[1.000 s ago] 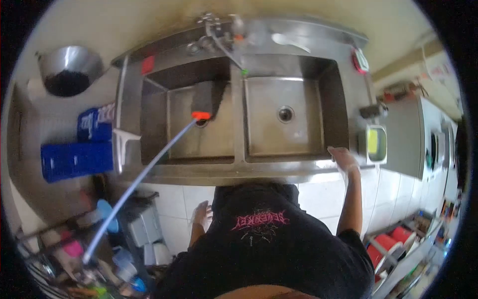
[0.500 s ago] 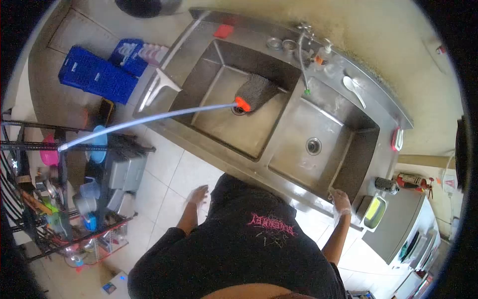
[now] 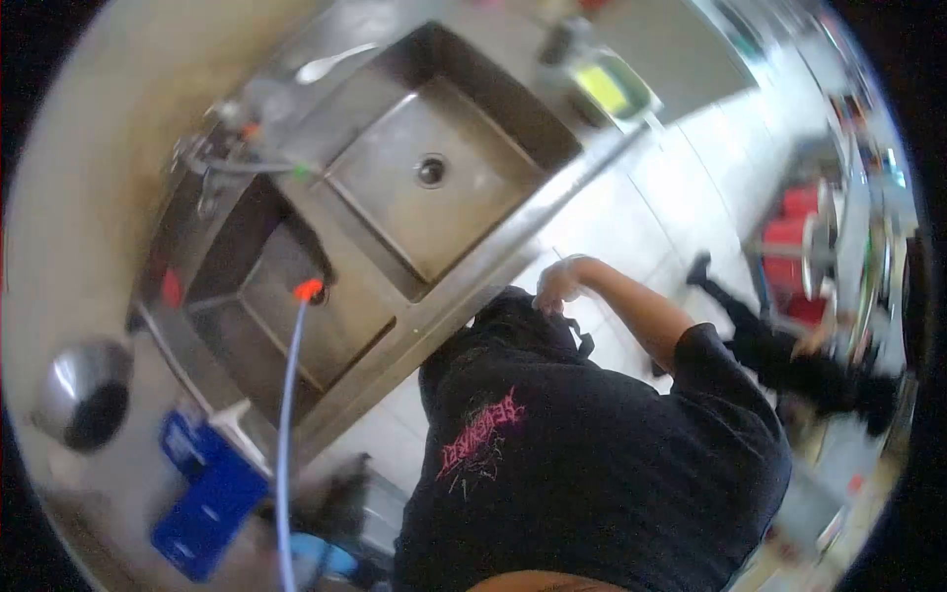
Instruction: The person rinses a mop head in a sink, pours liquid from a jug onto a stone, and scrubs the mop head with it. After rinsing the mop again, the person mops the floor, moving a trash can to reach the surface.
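My right hand (image 3: 560,284), in a thin clear glove, is in front of my waist beside the sink's front edge. Its fingers bend down together at my black clothing, near a dangling black strap (image 3: 583,339); blur hides whether anything is pinched in them. My left hand is out of view. The steel double sink (image 3: 404,314) lies ahead and to the left. A mop with a pale blue handle (image 3: 288,424) and an orange joint (image 3: 310,289) leans in its left basin, the head hard to make out.
A tap (image 3: 202,163) with a green-tipped hose stands behind the basins. A tray with a yellow-green sponge (image 3: 604,91) is at the sink's right end. Blue crates (image 3: 202,523) are at lower left. To the right, a person in black (image 3: 789,360) is near red containers (image 3: 789,247).
My view has swung to the right, bringing the other person into sight. My right hand has left the sink's edge for my waist. My left hand has gone out of view.
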Demonstrator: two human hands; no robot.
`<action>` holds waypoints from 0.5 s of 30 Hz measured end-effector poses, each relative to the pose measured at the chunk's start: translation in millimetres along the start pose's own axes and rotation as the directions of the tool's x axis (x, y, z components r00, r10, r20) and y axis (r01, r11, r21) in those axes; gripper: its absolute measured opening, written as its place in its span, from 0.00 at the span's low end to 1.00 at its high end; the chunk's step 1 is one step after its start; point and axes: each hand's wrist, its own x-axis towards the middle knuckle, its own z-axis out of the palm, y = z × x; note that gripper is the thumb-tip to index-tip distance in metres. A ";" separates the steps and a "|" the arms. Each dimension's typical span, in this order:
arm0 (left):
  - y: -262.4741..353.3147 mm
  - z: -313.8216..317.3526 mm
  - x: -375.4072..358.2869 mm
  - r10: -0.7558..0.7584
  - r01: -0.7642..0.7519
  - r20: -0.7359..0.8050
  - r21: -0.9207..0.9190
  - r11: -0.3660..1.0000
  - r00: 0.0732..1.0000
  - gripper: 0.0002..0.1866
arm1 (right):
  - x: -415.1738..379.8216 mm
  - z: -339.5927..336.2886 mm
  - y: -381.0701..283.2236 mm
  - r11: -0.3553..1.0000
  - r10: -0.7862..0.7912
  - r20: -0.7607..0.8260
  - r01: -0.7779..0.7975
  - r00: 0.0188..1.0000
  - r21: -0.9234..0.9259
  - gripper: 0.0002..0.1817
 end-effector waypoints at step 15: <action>151.2 -17.9 15.7 -0.237 0.203 0.271 0.147 0.968 0.933 0.36 | 191.3 488.1 284.4 0.932 0.240 -0.473 -0.065 0.848 0.356 0.21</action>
